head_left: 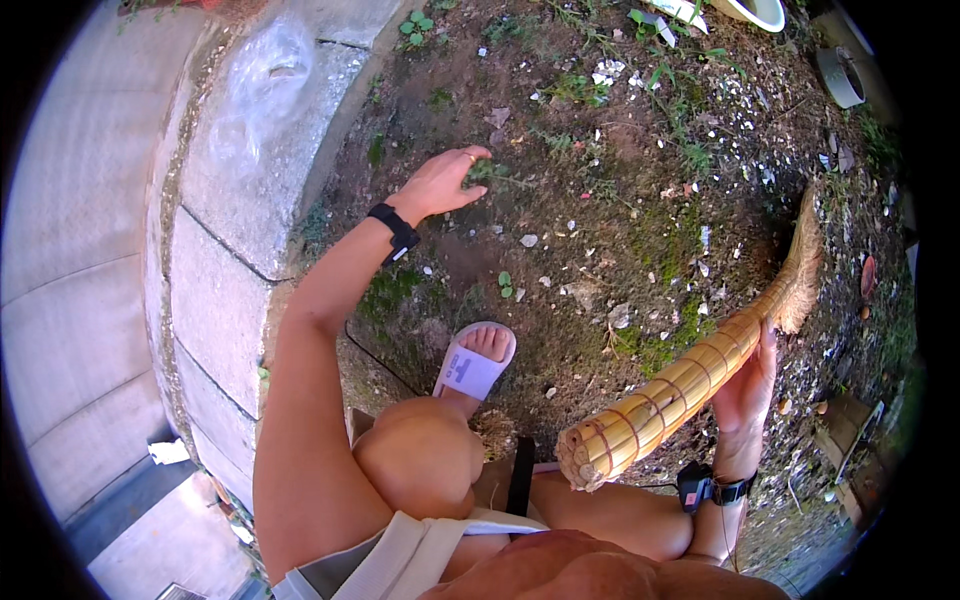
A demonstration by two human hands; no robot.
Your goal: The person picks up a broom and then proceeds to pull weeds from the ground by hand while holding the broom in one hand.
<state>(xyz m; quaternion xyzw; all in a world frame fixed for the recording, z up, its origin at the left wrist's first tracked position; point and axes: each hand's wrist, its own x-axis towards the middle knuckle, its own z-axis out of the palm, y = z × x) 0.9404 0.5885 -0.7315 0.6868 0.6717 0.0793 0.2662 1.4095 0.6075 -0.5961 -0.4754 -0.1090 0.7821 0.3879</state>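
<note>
My left hand [440, 184], with a dark band on its wrist, reaches down to the soil. Its thumb and forefinger are apart, and a small green weed [490, 175] stands between them; the other fingers are mostly hidden. In my right hand [748, 388] is a straw hand broom [672, 398] with a bundled, tied handle. The cut end of the handle points toward my knees. Its bristles [803, 255] fan out at the far right, close to the ground. A black device and a band sit on my right wrist.
Bare soil [620, 250] carries moss, small weeds and pale fragments. Concrete slabs [222, 310] run along the left, with a clear plastic bag [268, 85] on them. A white basin [752, 12] and a grey round container [840, 78] lie at the far right. My sandalled foot [478, 362] is nearby.
</note>
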